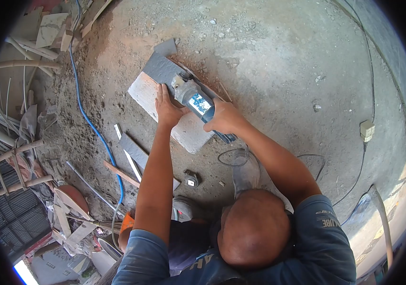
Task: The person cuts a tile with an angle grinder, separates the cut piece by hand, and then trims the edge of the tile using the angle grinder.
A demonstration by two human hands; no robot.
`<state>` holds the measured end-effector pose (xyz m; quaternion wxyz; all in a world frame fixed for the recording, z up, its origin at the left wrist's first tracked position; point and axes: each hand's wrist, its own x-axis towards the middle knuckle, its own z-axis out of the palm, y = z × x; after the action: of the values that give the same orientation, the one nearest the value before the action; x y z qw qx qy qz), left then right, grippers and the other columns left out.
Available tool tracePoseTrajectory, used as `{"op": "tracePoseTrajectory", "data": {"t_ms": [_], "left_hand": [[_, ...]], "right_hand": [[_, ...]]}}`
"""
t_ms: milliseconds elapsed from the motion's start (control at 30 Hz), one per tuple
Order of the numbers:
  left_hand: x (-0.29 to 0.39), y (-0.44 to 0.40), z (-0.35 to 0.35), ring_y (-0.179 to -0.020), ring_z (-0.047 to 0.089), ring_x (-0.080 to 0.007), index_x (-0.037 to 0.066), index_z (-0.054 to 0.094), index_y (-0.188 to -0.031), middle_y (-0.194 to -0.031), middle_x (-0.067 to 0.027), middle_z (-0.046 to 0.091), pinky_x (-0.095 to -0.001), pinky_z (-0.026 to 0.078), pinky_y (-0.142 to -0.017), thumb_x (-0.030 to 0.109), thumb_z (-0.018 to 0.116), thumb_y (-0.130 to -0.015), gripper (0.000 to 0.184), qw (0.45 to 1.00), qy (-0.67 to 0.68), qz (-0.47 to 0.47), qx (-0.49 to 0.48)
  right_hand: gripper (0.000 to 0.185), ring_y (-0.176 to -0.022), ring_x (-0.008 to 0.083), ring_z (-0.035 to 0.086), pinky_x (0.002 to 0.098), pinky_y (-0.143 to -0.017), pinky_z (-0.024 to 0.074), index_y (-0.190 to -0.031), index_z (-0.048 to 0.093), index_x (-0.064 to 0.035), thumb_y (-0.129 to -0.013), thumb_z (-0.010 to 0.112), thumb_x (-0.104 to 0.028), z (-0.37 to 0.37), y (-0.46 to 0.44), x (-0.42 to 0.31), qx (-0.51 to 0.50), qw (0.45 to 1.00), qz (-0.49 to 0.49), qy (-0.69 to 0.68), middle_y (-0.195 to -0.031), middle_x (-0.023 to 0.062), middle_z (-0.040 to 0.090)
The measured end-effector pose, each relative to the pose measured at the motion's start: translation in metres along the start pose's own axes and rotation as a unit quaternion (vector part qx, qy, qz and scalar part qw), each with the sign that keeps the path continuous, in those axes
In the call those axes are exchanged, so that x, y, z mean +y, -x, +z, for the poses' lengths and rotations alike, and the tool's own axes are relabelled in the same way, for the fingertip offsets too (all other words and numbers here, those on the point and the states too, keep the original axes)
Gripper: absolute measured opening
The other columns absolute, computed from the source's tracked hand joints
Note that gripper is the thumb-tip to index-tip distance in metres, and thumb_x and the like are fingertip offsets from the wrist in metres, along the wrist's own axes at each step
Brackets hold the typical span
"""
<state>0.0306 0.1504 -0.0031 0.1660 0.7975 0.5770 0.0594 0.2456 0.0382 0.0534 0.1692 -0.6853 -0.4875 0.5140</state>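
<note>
My right hand (225, 116) is wrapped around the body of an angle grinder (196, 99), whose head lies over a dark grey tile (157, 67). The grinder's disc is hidden from above. My left hand (167, 107) lies with fingers stretched out at the tile's near edge, its thumb pointing towards the grinder. Under the tile is a pale, flat block (191, 134) on the ground. A small dark tile piece (166, 47) sits just beyond the tile's far corner.
A blue hose (89, 120) runs along the left. Strips of tile and wood (133, 152) lie left of my legs, near a small black-and-white object (192, 179). A power cord with a pale connector block (367, 129) crosses the right side. Poles and debris (20, 156) crowd the far left.
</note>
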Motion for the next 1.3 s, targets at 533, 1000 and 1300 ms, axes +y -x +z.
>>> {"op": "tracePoseTrajectory", "data": {"t_ms": [533, 1000, 1300], "left_hand": [[-0.003, -0.001, 0.001, -0.150, 0.019, -0.0333, 0.001, 0.016, -0.155, -0.163, -0.0211, 0.017, -0.0515, 0.018, -0.121, 0.030, 0.095, -0.050, 0.136, 1.000, 0.001, -0.001, -0.004], [0.000, -0.001, 0.000, -0.150, 0.020, -0.0335, 0.002, 0.016, -0.156, -0.163, -0.0205, 0.016, -0.0510, 0.018, -0.121, 0.031, 0.095, -0.050, 0.135, 1.000, -0.008, 0.000, -0.008], [0.001, -0.001, 0.000, -0.147, 0.025, -0.0381, -0.001, 0.017, -0.155, -0.160, -0.0249, 0.020, -0.0453, 0.024, -0.120, 0.016, 0.091, -0.052, 0.128, 1.000, -0.017, 0.005, 0.008]], "right_hand": [[0.082, -0.103, 0.0405, 0.067, 0.0410, -0.089, 0.0538, -0.124, 0.053, 0.0101, -0.057, 0.079, -0.029, 0.002, 0.010, 0.010, 0.006, 1.000, -0.011, -0.007, -0.108, 0.0299, 0.067], [0.081, -0.102, 0.0402, 0.067, 0.0410, -0.088, 0.0541, -0.124, 0.053, 0.0100, -0.058, 0.080, -0.029, 0.004, 0.015, 0.016, 0.014, 1.000, -0.011, -0.001, -0.107, 0.0297, 0.067], [0.081, -0.102, 0.0407, 0.067, 0.0408, -0.088, 0.0542, -0.123, 0.053, 0.0112, -0.058, 0.080, -0.030, 0.002, 0.020, 0.020, 0.005, 1.000, -0.013, -0.018, -0.107, 0.0307, 0.067]]}}
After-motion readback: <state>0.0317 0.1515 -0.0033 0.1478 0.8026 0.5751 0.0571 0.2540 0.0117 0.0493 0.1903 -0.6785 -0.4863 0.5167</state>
